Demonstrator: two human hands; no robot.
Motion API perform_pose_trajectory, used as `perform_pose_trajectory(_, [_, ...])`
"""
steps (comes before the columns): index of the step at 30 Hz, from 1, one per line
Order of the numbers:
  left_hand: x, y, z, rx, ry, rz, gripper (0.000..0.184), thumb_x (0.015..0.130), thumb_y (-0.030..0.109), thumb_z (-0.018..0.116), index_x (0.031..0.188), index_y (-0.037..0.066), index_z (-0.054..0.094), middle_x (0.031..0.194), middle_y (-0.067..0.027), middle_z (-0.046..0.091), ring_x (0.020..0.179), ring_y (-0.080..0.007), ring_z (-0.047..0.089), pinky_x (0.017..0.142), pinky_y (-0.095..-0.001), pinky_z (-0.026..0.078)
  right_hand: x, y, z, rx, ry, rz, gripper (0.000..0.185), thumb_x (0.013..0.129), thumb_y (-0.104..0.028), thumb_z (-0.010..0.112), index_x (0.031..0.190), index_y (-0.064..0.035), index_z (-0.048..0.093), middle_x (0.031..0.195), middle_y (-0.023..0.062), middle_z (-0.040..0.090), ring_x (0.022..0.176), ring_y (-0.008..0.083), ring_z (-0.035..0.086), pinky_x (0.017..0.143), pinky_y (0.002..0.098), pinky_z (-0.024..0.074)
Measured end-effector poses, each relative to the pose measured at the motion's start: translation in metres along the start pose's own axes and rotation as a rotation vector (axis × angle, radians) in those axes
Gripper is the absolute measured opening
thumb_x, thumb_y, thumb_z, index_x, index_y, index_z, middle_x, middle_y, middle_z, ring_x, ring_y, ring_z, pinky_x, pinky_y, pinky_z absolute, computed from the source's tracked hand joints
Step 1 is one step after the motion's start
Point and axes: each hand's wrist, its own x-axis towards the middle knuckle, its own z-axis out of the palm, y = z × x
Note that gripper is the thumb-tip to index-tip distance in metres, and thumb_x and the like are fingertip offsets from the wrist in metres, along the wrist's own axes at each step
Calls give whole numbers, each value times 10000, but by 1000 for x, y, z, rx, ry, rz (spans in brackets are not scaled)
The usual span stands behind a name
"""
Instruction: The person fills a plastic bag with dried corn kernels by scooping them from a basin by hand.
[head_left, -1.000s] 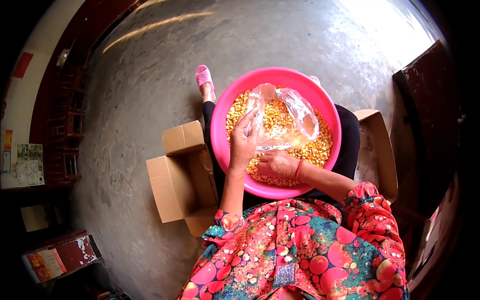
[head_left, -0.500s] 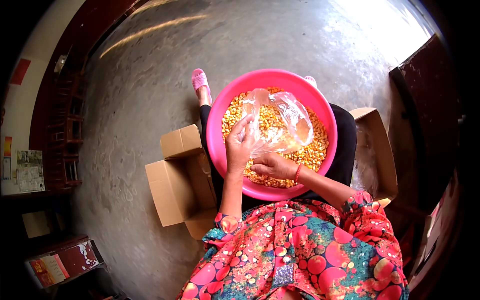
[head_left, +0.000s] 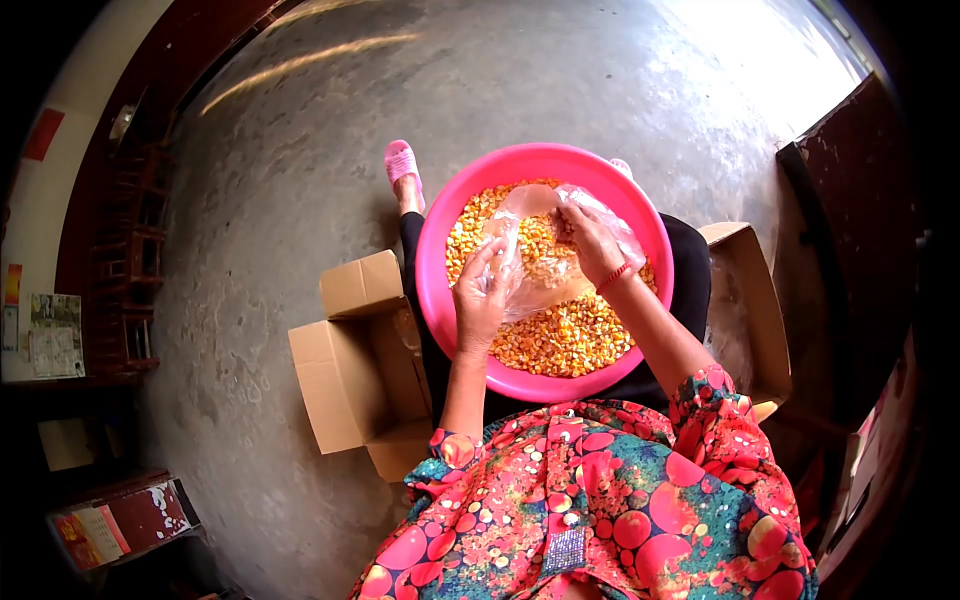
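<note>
A pink basin (head_left: 432,272) on my lap holds loose yellow corn kernels (head_left: 570,340). A clear plastic bag (head_left: 512,205) lies open on the corn, and kernels show inside and through it. My left hand (head_left: 480,305) grips the near left side of the bag between thumb and fingers. At the bag's mouth, on its right side, is my right hand (head_left: 595,250), a red bracelet on its wrist. Its fingers are curled together, pointing down and left; what is in them is hidden.
An open cardboard box (head_left: 340,385) stands on the floor to the left of my legs. Another cardboard box (head_left: 765,300) with clear plastic inside is at the right. Wooden stools (head_left: 130,260) line the left wall. My pink slipper (head_left: 400,160) rests on the concrete floor.
My right hand has moved up and away from the corn at the near side of the basin to the bag's mouth. The left hand stays at the bag's left side.
</note>
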Motion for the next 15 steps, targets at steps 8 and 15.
perform_pose_trajectory(8, [4,16,5,-41,-33,53,396,758,-9,584,1148,-20,512,1105,-125,556,1050,-202,518,912,-312,400,3,-2,-31,-722,-68,-192,230,827,-194,558,991,-41,607,959,62,619,924,166,565,823,299,438])
perform_pose_trajectory(15, [11,15,11,-66,-34,35,454,741,-63,533,1190,-18,486,1148,-146,536,1091,-221,501,933,-315,387,-21,-12,-31,-790,-183,-273,120,828,-67,559,935,-30,594,922,27,601,849,99,538,747,238,435])
